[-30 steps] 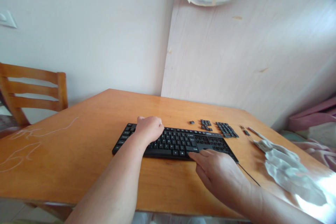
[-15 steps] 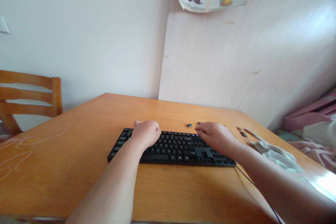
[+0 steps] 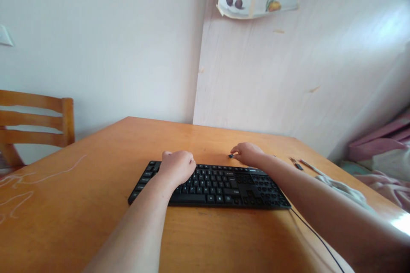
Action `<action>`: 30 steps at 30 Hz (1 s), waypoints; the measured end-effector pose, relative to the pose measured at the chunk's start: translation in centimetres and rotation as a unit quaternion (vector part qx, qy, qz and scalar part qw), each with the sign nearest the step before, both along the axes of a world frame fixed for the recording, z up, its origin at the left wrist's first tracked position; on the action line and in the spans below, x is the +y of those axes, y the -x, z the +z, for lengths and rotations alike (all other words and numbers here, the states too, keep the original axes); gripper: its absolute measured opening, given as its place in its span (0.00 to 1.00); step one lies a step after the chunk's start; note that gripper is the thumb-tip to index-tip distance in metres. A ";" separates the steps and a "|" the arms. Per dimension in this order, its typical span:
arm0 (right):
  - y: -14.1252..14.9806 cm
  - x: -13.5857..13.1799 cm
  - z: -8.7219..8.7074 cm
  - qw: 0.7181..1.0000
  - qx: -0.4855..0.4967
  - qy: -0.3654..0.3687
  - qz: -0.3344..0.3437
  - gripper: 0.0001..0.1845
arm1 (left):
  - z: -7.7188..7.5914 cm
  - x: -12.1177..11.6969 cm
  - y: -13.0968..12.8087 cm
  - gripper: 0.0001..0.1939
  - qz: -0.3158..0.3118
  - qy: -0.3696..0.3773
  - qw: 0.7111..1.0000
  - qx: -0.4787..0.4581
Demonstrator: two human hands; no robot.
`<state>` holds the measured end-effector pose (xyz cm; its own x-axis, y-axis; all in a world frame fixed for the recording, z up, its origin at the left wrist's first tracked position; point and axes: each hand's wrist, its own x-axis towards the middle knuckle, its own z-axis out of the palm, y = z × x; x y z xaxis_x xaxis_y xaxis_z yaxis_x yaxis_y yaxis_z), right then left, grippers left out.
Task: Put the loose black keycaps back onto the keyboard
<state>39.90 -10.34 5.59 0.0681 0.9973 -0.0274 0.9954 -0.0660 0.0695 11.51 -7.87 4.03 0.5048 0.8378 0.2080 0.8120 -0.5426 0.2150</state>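
A black keyboard (image 3: pixel 205 185) lies on the wooden table, its right-hand blocks bare of keycaps. My left hand (image 3: pixel 177 166) is closed and rests over the keyboard's left part. Its fingers are curled out of sight, so what they hold, if anything, is hidden. Beyond the keyboard's back edge, my right hand (image 3: pixel 249 153) reaches to a small black keycap (image 3: pixel 231 156) on the table. Thumb and forefinger are brought together at the keycap.
A cable (image 3: pixel 317 236) runs from the keyboard's right end under my right forearm. Toward the table's right side lie slim tools (image 3: pixel 296 163), a pencil-like stick (image 3: pixel 309 166) and a pale cloth (image 3: pixel 344 190). White string (image 3: pixel 19 183) lies at left, near a wooden chair (image 3: pixel 68 121).
My right hand has moved left and away from me, off the keyboard's right part to the keycap behind it. My left hand stays closed over the keyboard. The view has tilted slightly.
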 end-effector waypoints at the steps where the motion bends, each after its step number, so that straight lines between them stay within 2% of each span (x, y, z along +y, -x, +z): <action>1: -0.1 0.1 0.0 1.000 0.000 0.002 0.001 0.19 | 0.0 0.0 0.0 0.17 0.000 -0.001 1.000 -0.001; 12: 0.0 0.4 -0.5 1.000 0.018 0.006 0.015 0.15 | 0.1 -0.1 0.0 0.17 -0.001 -0.002 1.000 0.004; 16: 0.3 -0.5 0.1 0.998 0.044 -0.015 0.030 0.13 | 0.0 0.0 0.0 0.17 -0.001 0.001 1.000 0.006; 23: 2.7 -5.6 2.2 0.988 0.109 -0.032 0.105 0.09 | 0.1 0.0 0.1 0.18 -0.001 0.001 1.000 0.008; 26: 3.8 -8.2 2.3 0.976 0.152 -0.010 0.154 0.06 | 0.1 0.0 0.0 0.17 0.001 0.006 1.000 0.009; 30: 4.6 -10.5 1.9 0.974 0.151 0.015 0.171 0.04 | 0.1 0.0 0.0 0.17 0.004 0.009 1.000 0.007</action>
<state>35.30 -20.82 7.52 -0.2840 0.9585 -0.0242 0.9341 0.2709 -0.2324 11.51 -7.90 4.18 0.5016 0.8450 0.1856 0.8188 -0.5329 0.2133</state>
